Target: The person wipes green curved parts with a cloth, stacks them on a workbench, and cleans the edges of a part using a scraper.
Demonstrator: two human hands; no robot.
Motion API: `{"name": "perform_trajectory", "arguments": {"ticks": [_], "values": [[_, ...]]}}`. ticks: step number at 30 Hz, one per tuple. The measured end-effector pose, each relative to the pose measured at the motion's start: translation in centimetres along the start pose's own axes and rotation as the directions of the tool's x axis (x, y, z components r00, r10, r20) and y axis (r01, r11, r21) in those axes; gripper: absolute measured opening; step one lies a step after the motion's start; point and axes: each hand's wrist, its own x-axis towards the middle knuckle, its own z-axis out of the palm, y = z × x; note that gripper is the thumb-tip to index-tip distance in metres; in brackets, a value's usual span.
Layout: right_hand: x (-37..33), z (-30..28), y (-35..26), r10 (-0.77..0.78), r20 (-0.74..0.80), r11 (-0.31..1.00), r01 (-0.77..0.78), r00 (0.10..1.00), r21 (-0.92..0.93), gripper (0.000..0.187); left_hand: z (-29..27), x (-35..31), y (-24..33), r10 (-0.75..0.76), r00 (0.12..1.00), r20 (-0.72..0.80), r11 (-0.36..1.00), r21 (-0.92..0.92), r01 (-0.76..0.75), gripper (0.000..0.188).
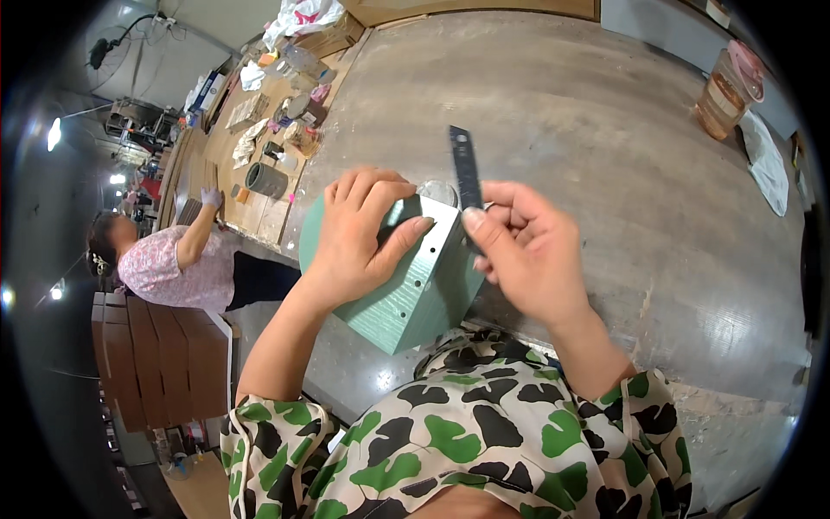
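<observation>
My left hand (pixel 359 229) grips a green, angular box-like piece (pixel 380 316), fingers over its far side and thumb on its pale top face. A row of several small dark holes runs along that face. The piece is tilted at the near edge of the table. In my right hand (pixel 536 251), between thumb and fingers, is a flat black strip (pixel 464 160) with a hole near its far end. It points up and away, just right of the green piece. A clear round object (pixel 438 192) shows partly behind the piece; its kind is hidden.
The grey-brown table (pixel 519 95) spreads ahead. At the right stand an amber plastic jug (pixel 722 104) and a white bag (pixel 763 164). Left, a wooden bench (pixel 281 203) carries jars, a dark can (pixel 266 180) and rags. Another person (pixel 177 259) works there, near stacked brown cartons (pixel 164 359).
</observation>
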Motion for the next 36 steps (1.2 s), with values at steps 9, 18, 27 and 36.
{"name": "perform_trajectory", "arguments": {"ticks": [9, 18, 27, 36], "values": [[-2.7, -6.1, 11.9, 0.531, -0.025, 0.814, -0.501, 0.847, 0.292, 0.019, -0.5, 0.9, 1.0, 0.023, 0.999, 0.03, 1.0, -0.002, -0.023, 0.028], [0.7, -2.0, 2.1, 0.162, 0.207, 0.948, -0.211, 0.965, 0.24, 0.041, 0.0, 0.6, 0.3, 0.018, 1.0, 0.005, 1.0, -0.012, -0.018, 0.029], [-1.3, -7.8, 10.1, 0.456, -0.026, 0.88, -0.446, 0.89, 0.162, 0.019, -0.1, 1.0, 0.9, -0.002, 0.999, 0.033, 1.0, -0.029, 0.003, 0.029], [-2.3, -8.5, 13.9, 0.556, 0.001, 0.826, -0.553, 0.831, 0.112, 0.011, -0.3, 1.3, 1.5, -0.003, 0.999, 0.048, 1.0, -0.029, 0.004, 0.031]]}}
